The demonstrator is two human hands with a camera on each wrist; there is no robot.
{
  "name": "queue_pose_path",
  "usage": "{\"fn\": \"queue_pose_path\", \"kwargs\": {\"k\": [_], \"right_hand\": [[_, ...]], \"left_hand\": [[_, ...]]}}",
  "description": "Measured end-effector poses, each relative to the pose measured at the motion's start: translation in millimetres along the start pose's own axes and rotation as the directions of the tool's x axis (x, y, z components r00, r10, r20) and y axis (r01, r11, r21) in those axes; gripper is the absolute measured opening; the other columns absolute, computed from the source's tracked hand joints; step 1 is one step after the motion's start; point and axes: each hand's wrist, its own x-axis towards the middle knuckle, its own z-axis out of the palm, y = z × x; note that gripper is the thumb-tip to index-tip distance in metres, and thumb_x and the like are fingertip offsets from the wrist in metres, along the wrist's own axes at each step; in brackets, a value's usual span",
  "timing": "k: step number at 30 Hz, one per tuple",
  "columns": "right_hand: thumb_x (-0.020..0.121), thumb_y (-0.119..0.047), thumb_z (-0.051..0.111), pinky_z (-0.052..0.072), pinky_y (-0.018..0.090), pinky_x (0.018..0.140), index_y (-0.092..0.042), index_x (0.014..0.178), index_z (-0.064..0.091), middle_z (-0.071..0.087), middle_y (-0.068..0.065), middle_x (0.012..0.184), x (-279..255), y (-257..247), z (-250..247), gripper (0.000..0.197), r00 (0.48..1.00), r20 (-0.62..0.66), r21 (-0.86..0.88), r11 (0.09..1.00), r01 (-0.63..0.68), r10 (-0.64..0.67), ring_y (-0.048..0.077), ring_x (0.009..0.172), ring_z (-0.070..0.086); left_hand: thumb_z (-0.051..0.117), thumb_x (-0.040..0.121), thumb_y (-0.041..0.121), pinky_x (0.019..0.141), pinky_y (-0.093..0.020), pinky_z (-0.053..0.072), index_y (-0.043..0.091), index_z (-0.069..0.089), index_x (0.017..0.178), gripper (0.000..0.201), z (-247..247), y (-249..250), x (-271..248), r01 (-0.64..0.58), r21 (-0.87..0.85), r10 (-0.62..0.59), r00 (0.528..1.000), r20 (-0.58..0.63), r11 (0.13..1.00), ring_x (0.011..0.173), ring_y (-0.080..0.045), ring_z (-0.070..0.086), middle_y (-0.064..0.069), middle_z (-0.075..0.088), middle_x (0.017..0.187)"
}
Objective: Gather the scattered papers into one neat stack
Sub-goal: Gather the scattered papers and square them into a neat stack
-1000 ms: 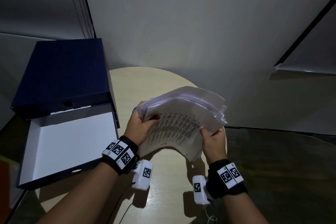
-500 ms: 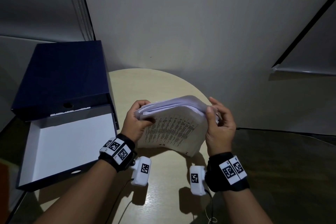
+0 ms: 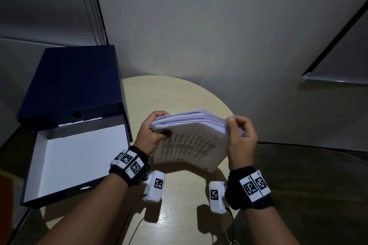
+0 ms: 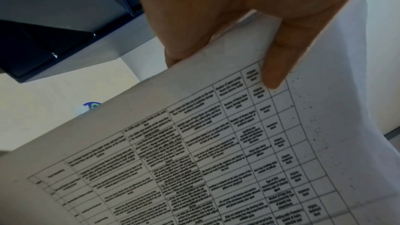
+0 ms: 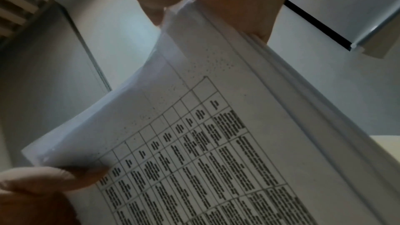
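Observation:
A thick stack of printed papers [image 3: 189, 143] stands on its lower edge on the round pale table [image 3: 169, 93], tilted toward me, a printed table on its near sheet. My left hand [image 3: 153, 135] grips the stack's upper left corner, thumb on the near face. My right hand [image 3: 240, 139] grips the upper right edge, fingers curled over the top. In the left wrist view the thumb [image 4: 279, 67] presses on the printed sheet [image 4: 216, 151]. The right wrist view shows fingers pinching the top edge of the stack [image 5: 216, 126], whose sheet edges are slightly uneven.
An open dark blue box file [image 3: 73, 125] with a white inside lies at the table's left, its lid raised behind. A grey wall rises just beyond the table. A small blue-and-green item [image 4: 92, 105] peeks out behind the papers on the tabletop.
The fanned, loose pile has been squared into a tighter stack. My right hand moved from the lower right corner up to the top right edge; the left hand kept its hold.

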Motion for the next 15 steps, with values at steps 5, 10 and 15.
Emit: {"fn": "queue_pose_path", "kwargs": {"k": [5, 10, 15], "right_hand": [[0.091, -0.024, 0.06, 0.057, 0.041, 0.083, -0.034, 0.095, 0.061, 0.07, -0.004, 0.108, 0.7, 3.5, -0.9, 0.011, 1.0, 0.013, 0.002, 1.0, -0.007, 0.007, 0.016, 0.101, 0.065], [0.085, -0.037, 0.066, 0.055, 0.055, 0.092, -0.036, 0.099, 0.061, 0.07, -0.004, 0.108, -2.7, 8.2, -3.0, 0.015, 0.998, 0.046, -0.019, 0.999, -0.043, 0.043, 0.019, 0.104, 0.065], [0.072, -0.033, 0.08, 0.052, 0.046, 0.099, -0.018, 0.138, 0.04, 0.059, 0.003, 0.136, -6.0, 25.0, -23.0, 0.078, 0.973, 0.215, 0.08, 0.991, -0.104, 0.084, 0.021, 0.125, 0.058]], "left_hand": [[0.071, 0.063, -0.004, 0.069, -0.022, 0.053, 0.008, 0.06, 0.095, 0.036, -2.2, -2.7, 0.3, 0.036, -0.011, -0.035, 0.999, 0.012, 0.999, 0.088, -0.009, 0.062, 0.003, 0.064, 0.094], [0.068, 0.073, -0.02, 0.073, -0.024, 0.053, 0.011, 0.06, 0.098, 0.041, -1.7, -6.1, 2.2, 0.048, 0.035, -0.048, 0.999, 0.013, 0.998, 0.091, -0.01, 0.061, 0.002, 0.064, 0.098], [0.07, 0.083, -0.001, 0.073, -0.021, 0.049, -0.004, 0.065, 0.101, 0.019, -0.9, -8.4, 3.6, 0.049, 0.107, -0.048, 0.999, -0.015, 0.993, 0.085, -0.014, 0.061, -0.021, 0.067, 0.098]]}}
